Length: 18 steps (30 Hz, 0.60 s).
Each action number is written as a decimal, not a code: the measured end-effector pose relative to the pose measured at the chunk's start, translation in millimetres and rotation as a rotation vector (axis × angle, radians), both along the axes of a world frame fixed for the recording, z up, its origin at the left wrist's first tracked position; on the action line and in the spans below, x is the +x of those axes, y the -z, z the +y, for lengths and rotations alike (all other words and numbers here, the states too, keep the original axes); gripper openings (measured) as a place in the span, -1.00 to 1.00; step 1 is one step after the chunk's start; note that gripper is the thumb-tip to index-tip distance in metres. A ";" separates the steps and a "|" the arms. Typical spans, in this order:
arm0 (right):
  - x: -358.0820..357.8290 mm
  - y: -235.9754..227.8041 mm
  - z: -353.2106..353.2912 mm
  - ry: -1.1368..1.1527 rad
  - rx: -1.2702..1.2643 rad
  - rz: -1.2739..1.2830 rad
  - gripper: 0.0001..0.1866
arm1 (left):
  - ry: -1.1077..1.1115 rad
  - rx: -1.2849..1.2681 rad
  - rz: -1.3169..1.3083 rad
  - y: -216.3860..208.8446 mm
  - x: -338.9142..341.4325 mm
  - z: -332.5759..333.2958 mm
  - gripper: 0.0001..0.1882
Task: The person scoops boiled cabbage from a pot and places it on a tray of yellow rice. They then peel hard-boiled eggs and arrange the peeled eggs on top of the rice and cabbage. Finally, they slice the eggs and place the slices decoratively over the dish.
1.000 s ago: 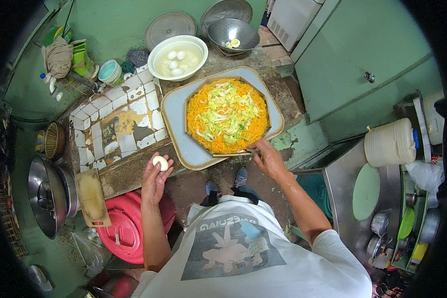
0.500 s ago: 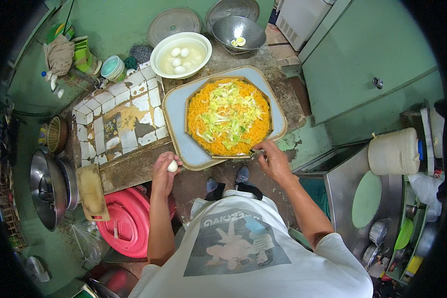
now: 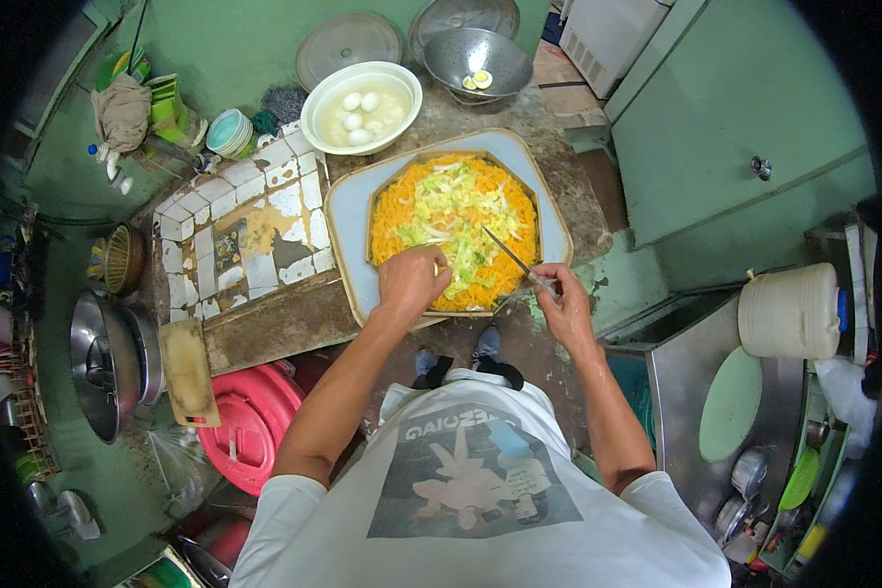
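My left hand (image 3: 412, 282) is closed above the near left part of an octagonal tray (image 3: 368, 218). A peeled boiled egg showed in it a moment earlier; my curled fingers now hide it almost wholly. My right hand (image 3: 566, 309) grips the handle of a thin knife (image 3: 512, 256), whose blade slants up and left over the food. The octagonal tray is filled with orange noodles (image 3: 505, 211), with chopped pale-green cabbage (image 3: 448, 191) strewn down the middle. It sits on a larger pale-blue tray (image 3: 348, 201).
A white basin (image 3: 409, 111) of peeled eggs in cloudy water stands behind the trays. Beside it, a perforated metal colander (image 3: 477, 61) holds cut egg pieces (image 3: 478, 80). A broken-tiled counter (image 3: 255, 220) lies left, above a red lidded tub (image 3: 255, 416). A steel sink unit (image 3: 691, 343) stands right.
My left hand has risen from the counter's front edge to over the noodles. My right hand has lifted the knife from the tray's near right corner, its blade now pointing toward my left hand.
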State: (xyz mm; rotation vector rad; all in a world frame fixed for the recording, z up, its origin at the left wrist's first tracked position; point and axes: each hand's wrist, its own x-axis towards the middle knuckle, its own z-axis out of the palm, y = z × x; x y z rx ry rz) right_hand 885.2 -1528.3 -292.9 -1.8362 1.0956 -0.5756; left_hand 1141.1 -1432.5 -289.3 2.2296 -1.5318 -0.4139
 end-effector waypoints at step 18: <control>8.6 -15.8 -51.9 -0.176 -0.207 0.142 -0.73 | -0.912 -0.288 0.446 -25.7 231.8 208.8 -0.52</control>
